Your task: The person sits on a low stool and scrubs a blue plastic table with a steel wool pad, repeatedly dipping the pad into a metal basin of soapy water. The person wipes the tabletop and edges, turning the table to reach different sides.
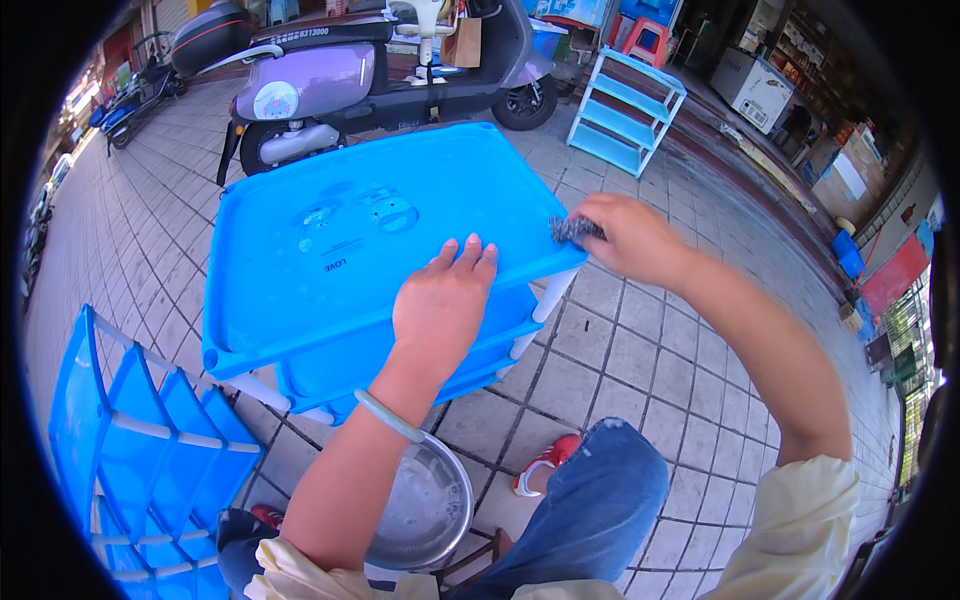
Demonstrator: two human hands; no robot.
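Observation:
Before me stands a blue plastic tiered shelf [442, 180] on white posts, its wet top tray printed with a cartoon and lettering. My right hand [630, 236] grips a dark grey scouring pad [576, 229] against the tray's right corner. Fingers forward, my left hand [448, 296] presses flat on the tray's near edge and holds nothing; a pale bangle [388, 417] circles that wrist. Lower tiers [420, 352] show partly behind my left forearm. Below it, a metal basin [424, 502] holding some cloudy water sits on the paving, partly hidden by the arm.
A second blue rack [150, 435] lies on its side at the left. Behind the shelf is a parked purple scooter [322, 79]. A small light-blue rack [626, 112] with a red stool [646, 41] nearby stands at the back right. My knee [600, 502] is beside the basin.

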